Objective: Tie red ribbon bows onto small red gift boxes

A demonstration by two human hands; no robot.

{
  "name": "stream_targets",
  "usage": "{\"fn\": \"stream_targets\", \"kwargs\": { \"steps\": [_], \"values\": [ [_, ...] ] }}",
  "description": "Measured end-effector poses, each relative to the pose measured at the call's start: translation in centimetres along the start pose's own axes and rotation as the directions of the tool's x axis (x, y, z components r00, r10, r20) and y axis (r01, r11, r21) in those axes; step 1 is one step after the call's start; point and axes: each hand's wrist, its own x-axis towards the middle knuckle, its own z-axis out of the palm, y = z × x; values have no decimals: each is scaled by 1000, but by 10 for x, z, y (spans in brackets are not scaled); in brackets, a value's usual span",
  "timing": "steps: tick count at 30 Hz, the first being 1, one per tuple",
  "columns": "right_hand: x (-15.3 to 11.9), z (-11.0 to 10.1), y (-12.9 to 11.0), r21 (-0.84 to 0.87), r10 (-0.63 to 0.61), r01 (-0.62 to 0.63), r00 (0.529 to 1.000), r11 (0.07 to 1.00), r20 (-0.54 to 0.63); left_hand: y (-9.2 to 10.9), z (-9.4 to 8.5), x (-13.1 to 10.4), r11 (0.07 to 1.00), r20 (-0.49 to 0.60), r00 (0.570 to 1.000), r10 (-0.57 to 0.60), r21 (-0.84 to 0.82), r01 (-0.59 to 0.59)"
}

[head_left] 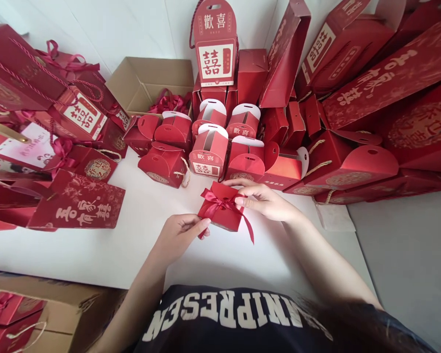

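Note:
A small red gift box (229, 221) with a dark pink ribbon bow (220, 202) across its top sits on the white table in front of me. My left hand (185, 233) is at the box's near left corner, its thumb and fingers pinching a tail of the ribbon. My right hand (262, 200) grips the box's far right side, with the thumb by the bow and the fingers along the back edge. Another ribbon tail hangs loose over the right side of the box. What lies beneath my left fingers is partly hidden.
Several red boxes with arched handles (208, 152) stand just behind. Larger red boxes (353, 166) crowd the right, and more (90, 201) lie on the left. An open cardboard box (132, 83) with ribbon stands at the back. Another carton (55, 338) is below the table's front edge.

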Motion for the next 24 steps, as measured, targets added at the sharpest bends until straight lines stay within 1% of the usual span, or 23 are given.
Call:
{"fn": "stream_targets", "kwargs": {
  "steps": [1,3,4,6,8,10,12,15,16,17,18,19,20,21,22,23,24],
  "values": [
    [0,0,0,13,4,-4,1000,1000,-9,-1,0,1,999,-28,999,32,14,-32],
    [0,0,0,48,15,-14,999,999,-28,-4,-1,1,985,-100,986,136,124,-123],
    [0,1,-1,65,21,-19,999,998,-34,-5,-2,0,962,-132,969,210,202,-181],
    [1,2,-2,86,35,-31,999,996,-42,-8,-6,0,879,-154,910,385,360,-311],
    [1,3,-3,92,47,-42,998,995,-53,-12,-10,0,756,-107,828,550,486,-439],
    [1,5,-2,97,59,-53,996,994,-68,-18,-13,1,629,-42,748,662,574,-524],
    [2,5,1,105,72,-63,994,992,-79,-24,-15,0,514,16,694,720,659,-549],
    [3,5,8,128,81,-69,992,989,-94,-32,-17,1,341,92,608,788,758,-556],
    [4,5,9,134,84,-70,991,989,-102,-34,-17,1,305,104,580,808,768,-563],
    [4,5,11,138,86,-70,990,988,-112,-35,-17,2,300,101,568,817,766,-568],
    [5,4,11,139,86,-69,989,988,-121,-35,-17,3,335,76,580,811,752,-567],
    [5,4,11,139,87,-69,988,988,-126,-33,-17,5,413,35,624,780,721,-556],
    [4,3,11,137,87,-69,988,988,-126,-31,-16,6,525,-2,698,716,659,-538],
    [4,3,9,137,87,-70,989,988,-122,-29,-15,8,657,-28,782,623,562,-503],
    [3,3,8,136,89,-73,989,988,-115,-26,-13,10,786,-37,860,509,427,-447],
    [3,3,6,133,91,-76,990,988,-106,-24,-11,12,890,-24,920,391,264,-371],
    [2,3,4,126,91,-78,991,989,-98,-22,-8,15,955,5,959,283,91,-283]
  ]
}}
